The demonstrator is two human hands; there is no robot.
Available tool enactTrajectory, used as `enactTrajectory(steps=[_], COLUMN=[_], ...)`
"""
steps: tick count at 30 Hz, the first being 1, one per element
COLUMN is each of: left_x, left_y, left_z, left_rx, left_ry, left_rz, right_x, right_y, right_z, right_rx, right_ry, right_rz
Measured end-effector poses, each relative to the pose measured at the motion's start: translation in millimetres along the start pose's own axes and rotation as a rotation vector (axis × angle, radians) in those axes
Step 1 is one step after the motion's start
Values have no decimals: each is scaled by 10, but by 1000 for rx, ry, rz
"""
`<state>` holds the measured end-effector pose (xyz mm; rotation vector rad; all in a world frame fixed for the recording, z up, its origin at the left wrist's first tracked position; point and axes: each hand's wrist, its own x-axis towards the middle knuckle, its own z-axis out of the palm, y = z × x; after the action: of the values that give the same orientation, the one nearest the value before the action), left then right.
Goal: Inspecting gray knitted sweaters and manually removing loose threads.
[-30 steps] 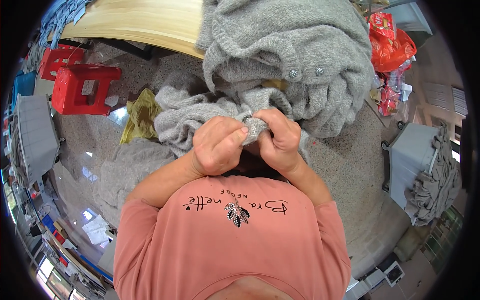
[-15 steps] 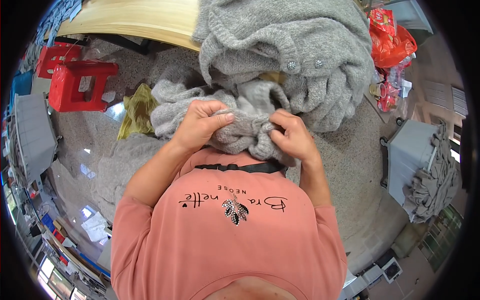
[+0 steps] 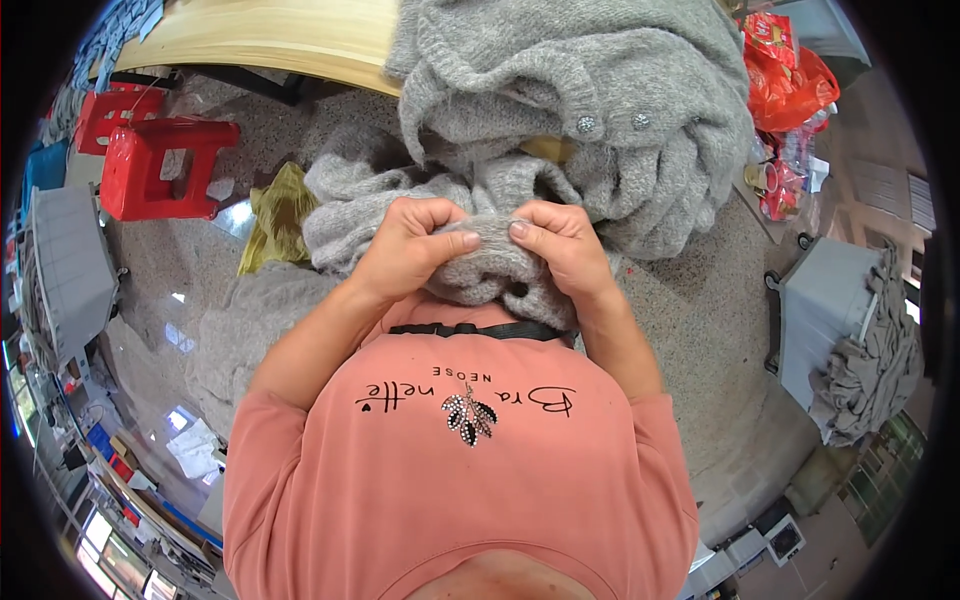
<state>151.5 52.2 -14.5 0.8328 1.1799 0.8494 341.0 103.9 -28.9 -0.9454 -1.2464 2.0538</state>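
Note:
A grey knitted garment (image 3: 482, 268) lies bunched across my lap. My left hand (image 3: 418, 245) pinches its edge between thumb and fingers. Close beside it, my right hand (image 3: 560, 245) pinches the same edge, and a short stretch of knit spans the gap between the two thumbs. Folds of the garment hang below my hands, against my waist. Just beyond, a large heap of grey knitwear (image 3: 640, 70) is piled up, with two sparkly round buttons (image 3: 612, 122) showing on one front edge. My fingertips behind the knit are hidden.
Red plastic stools (image 3: 165, 170) stand at the left below a wooden table (image 3: 270, 40). A yellow-green plastic bag (image 3: 278, 215) is on the floor. Red bags (image 3: 790, 85) sit at the far right. Grey wheeled bins (image 3: 815, 310) flank me, the right one with grey knitwear draped over it.
My right hand has moved left and slightly up, nearer my left hand, and now grips the upper edge of the knit. My left hand has barely shifted.

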Motion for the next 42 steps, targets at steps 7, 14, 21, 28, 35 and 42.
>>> enactTrajectory(steps=[7,14,21,28,35,42], left_x=[-2,-60,-33,-13,-23,25], left_y=[-10,61,71,5,-103,-124], left_z=[-12,-158,-73,164,217,182], left_rx=[-487,-402,-83,-2,21,-197], left_ry=[-75,-63,-104,13,-50,126], left_rz=[-72,46,-67,27,-1,28], right_x=[-25,-60,-68,-87,-39,-57], right_y=[-71,-97,-49,-114,20,125], right_z=[-28,-46,-15,109,132,147], right_rx=[-80,-223,-9,-458,-467,-316], right_ry=[-111,-213,-163,-28,-43,125], right_rz=[25,118,30,-179,-337,-227])
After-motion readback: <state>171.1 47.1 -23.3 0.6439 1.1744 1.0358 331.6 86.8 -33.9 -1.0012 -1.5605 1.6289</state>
